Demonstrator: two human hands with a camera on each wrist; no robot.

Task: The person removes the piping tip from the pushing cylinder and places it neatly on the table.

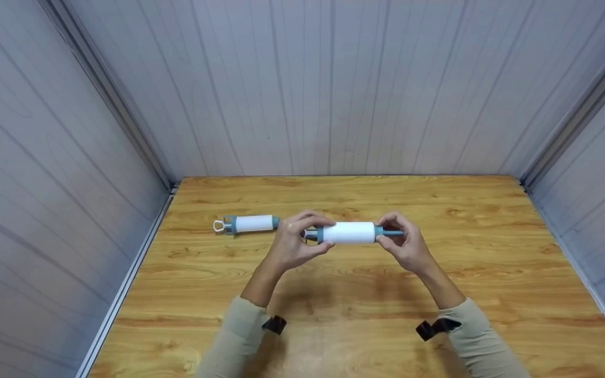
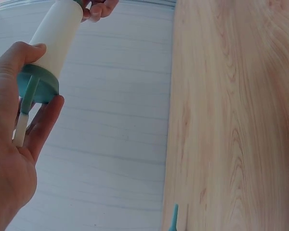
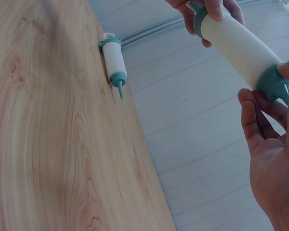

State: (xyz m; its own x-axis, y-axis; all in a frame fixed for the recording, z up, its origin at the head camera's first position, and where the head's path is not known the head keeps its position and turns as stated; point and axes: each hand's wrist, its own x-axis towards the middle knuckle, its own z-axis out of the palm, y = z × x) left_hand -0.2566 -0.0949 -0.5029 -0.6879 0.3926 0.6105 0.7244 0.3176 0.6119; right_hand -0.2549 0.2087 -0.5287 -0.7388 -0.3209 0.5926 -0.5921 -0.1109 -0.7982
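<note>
Above the table (image 1: 355, 310), a white tube with teal ends (image 1: 350, 232) lies crosswise between the two hands. The left hand (image 1: 291, 244) has its grip closed to the tube's width, thumb and fingers on either side near the teal collar, with the pull handle (image 2: 21, 130) reaching back toward the palm. The right hand (image 1: 411, 247) pinches the opposite end, its grip narrower around the teal cap, and the thin nozzle (image 1: 393, 232) runs in between thumb and fingers. Left of the left hand, a second tube (image 1: 254, 223) lies on the table; in the head view that hand hides its nozzle end.
</note>
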